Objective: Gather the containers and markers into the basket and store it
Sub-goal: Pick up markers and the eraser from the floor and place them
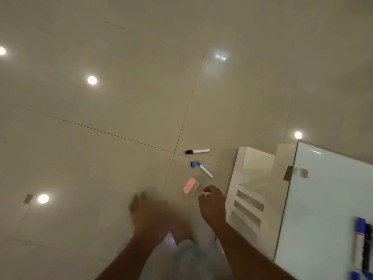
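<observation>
1. Markers lie loose on the glossy tiled floor (101, 138): the black-capped marker (197, 151) sits flat, just past a grout line, at about 12 o'clock from your right hand (213, 205).
2. Just nearer you, the blue marker (204, 169) lies uncapped, tip pointing to 10 o'clock, its blue cap (192, 164) just beside the tip.
3. The pink-lidded container (190, 185) rests on the tile at 10 o'clock from your right hand, close but not touching.
4. Your right hand hovers with fingers loosely curled, grasping nothing.
5. Your left hand (150, 211) is a blur; it looks spread and empty, though I cannot tell for sure.
6. The white slotted basket (245, 203) stands at 3 o'clock of your right hand.
7. A whiteboard (323, 199) fills the 4 o'clock corner, more markers (363, 247) on it.
</observation>
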A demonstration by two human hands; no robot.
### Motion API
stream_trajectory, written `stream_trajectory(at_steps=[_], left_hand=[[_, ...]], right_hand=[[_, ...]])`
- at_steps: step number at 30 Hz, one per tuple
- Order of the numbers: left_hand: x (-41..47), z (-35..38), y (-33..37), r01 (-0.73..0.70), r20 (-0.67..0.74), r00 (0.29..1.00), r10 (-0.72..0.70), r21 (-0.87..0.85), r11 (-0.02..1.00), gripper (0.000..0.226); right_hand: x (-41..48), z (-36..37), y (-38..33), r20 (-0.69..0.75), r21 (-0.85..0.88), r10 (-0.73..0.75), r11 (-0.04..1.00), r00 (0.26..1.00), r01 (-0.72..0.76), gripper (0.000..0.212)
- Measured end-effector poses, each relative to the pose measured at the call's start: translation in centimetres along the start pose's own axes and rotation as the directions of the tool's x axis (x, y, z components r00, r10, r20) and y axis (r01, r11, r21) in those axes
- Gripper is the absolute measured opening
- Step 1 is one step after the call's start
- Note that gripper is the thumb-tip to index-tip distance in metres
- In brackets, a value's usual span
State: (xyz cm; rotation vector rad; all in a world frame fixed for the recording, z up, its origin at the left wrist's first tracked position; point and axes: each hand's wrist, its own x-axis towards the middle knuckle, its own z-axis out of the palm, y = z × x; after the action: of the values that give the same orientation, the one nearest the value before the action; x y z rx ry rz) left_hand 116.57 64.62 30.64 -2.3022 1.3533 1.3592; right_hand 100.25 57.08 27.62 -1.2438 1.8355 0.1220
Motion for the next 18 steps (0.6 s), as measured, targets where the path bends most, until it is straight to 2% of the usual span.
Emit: stream_trajectory(at_steps=[3, 6, 9, 11, 15, 18], left_hand=[[4.2, -1.5, 0.5, -0.013, 0.092, 0.996, 0.016, -0.039, 0.999, 0.027], [10.4, -2.3, 1.7, -0.005, 0.154, 0.988, 0.011, -0.040, 0.999, 0.027], [16.1, -1.9, 2.3, 0.016, 0.082, 0.996, -0.025, 0.101, 0.995, 0.030], [19.6, -0.1, 2.5, 0.055, 0.081, 0.995, -0.065, 0.120, 0.991, 0.028], [26.5, 6.1, 1.8, 0.144, 0.233, 0.967, -0.106, -0.152, 0.978, 0.023], [30.5, 11.4, 1.5, 0.171, 0.180, 0.976, -0.123, -0.288, 0.942, 0.027]], right_hand=[[4.0, -0.1, -1.2, 0.056, 0.018, 0.125, 0.992, 0.991, -0.126, 0.029], [8.8, 0.4, -0.8, 0.012, 0.010, 0.180, 0.984, 0.984, -0.180, 0.026], [14.4, 1.9, 0.1, -0.027, 0.000, 0.234, 0.972, 0.972, -0.234, 0.022], [18.0, 3.3, 1.4, -0.022, -0.002, 0.254, 0.967, 0.967, -0.254, 0.023], [23.8, 6.3, 4.2, 0.002, -0.003, 0.245, 0.970, 0.970, -0.245, 0.030], [27.0, 8.2, 7.4, 0.012, -0.107, 0.177, 0.979, 0.984, -0.174, 0.032]])
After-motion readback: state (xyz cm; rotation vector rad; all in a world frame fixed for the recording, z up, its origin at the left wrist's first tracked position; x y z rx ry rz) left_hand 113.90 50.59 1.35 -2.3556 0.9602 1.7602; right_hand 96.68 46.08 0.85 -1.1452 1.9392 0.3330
